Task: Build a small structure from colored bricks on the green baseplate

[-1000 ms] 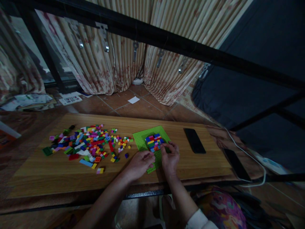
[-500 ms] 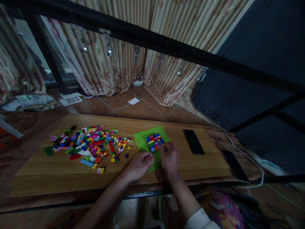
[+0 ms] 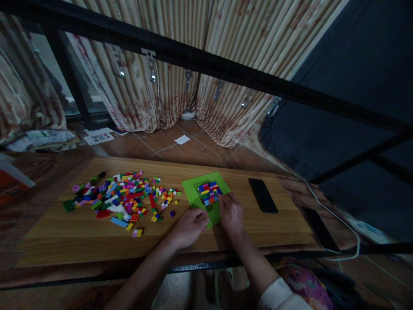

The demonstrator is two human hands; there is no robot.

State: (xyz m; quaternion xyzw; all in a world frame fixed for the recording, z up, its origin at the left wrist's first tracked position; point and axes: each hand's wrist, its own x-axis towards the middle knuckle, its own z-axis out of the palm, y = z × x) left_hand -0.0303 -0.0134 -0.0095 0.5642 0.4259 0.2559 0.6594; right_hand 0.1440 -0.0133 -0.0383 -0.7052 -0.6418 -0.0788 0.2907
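Observation:
A green studded baseplate (image 3: 192, 186) lies on the wooden board, carrying a low block of multicoloured toy bricks (image 3: 209, 192). My right hand (image 3: 231, 212) is at the near right corner of that block, its fingers bent together against the bricks; whatever they may pinch is hidden. Over the near left edge of the baseplate rests my left hand (image 3: 192, 224), fingers curled inward. Anything inside that curl is too dim and small to make out. To the left spreads a pile of loose toy bricks (image 3: 125, 193) in many colours.
A black phone (image 3: 263, 195) lies right of the baseplate on the wooden board (image 3: 97, 249). Farther right is a second dark phone (image 3: 319, 228) beside a white cable (image 3: 351, 230). A black metal bar (image 3: 206, 60) crosses above, before striped curtains (image 3: 167, 94).
The view has shifted slightly, so the whole scene sits a little lower. My right fingers have drawn closer together at the block's corner. My left hand stays nearly in place.

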